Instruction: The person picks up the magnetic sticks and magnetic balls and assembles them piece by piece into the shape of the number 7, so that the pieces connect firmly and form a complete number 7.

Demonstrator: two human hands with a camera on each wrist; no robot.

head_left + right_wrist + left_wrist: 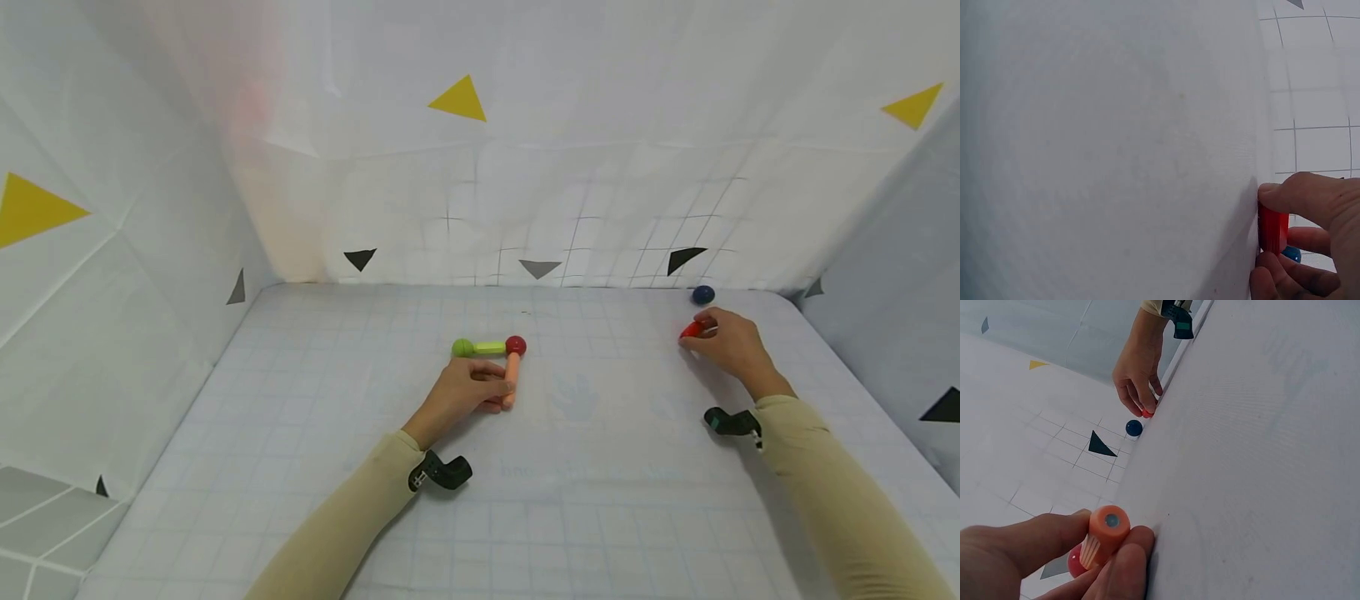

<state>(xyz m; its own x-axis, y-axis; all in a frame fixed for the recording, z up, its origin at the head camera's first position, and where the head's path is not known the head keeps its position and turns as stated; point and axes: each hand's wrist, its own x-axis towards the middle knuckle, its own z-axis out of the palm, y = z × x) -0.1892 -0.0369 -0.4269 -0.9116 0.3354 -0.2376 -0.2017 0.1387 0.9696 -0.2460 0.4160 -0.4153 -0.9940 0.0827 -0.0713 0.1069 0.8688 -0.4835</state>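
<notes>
My left hand (465, 392) pinches an orange rod (512, 375) between thumb and fingers; in the left wrist view its near end shows a round grey metal-like disc. The rod's far end meets a dark red ball (515, 345). From that ball a yellow-green rod (491, 347) runs left to a green ball (462, 348), so the pieces form a corner. Over at the right, my right hand (731, 346) pinches a red rod (1273, 228) close to the table surface. A dark blue ball (703, 295) lies just beyond that hand.
The white gridded table (375, 500) is backed by a white sheet wall (600, 125) with yellow, black and grey triangles. Side walls stand left and right. Dark camera mounts (442, 472) are strapped at both wrists, close above the table.
</notes>
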